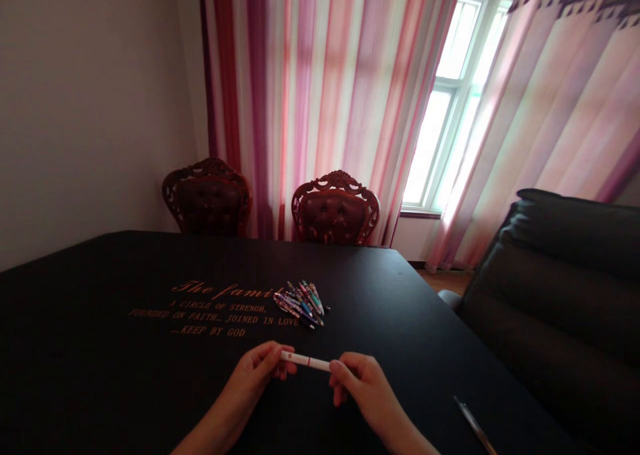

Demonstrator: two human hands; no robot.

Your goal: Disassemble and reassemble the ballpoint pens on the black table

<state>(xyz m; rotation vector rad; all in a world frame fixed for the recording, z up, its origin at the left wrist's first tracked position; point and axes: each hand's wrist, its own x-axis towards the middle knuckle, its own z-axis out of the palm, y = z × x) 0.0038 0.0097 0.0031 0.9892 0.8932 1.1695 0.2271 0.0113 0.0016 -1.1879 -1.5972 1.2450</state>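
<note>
Between my hands, level above the near part of the black table (pixel 125 395), is a slim white pen (pixel 303 359) with a thin red band near its middle. My left hand (pixel 263 365) pinches its left end between thumb and fingers. The right end is gripped the same way by my right hand (pixel 357 378). Both tips of the pen are covered by my fingers. Just beyond it lies a loose pile of several patterned, colourful pens (pixel 303 303).
A dark slim pen-like stick (pixel 473 420) lies near the table's right edge. Gold lettering (pixel 215 311) runs across the tabletop. Two carved chairs (pixel 207 201) stand along the far side, and a black leather seat (pixel 560 295) is at the right.
</note>
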